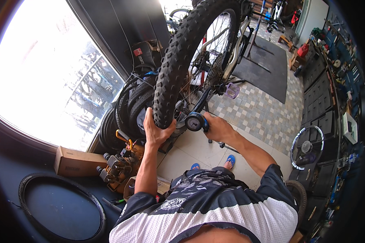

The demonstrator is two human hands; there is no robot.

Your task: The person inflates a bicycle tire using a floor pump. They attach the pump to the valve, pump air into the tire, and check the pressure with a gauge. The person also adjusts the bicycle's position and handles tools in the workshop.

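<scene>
A bicycle's knobby black tire (168, 69) rises in front of me on its spoked wheel, with the cassette (215, 75) and a purple pedal (232, 90) just to the right. My left hand (157, 130) wraps round the near end of the tire, fingers on its left side and thumb on its right. In my right hand (218, 128) is a tire inflator (194, 122) with a round dial gauge facing up. A hose runs down from below that hand. Whether the inflator is joined to the wheel's valve I cannot tell.
Stacked tires (127, 105), a yellow-orange machine (123, 162) and a cardboard box (79, 161) stand by the window at left. A loose tire (24, 198) lies lower left. On the right are dark drawers (317, 97), a bare rim (294, 152) and a tool wall; a black mat (267, 73) lies beyond.
</scene>
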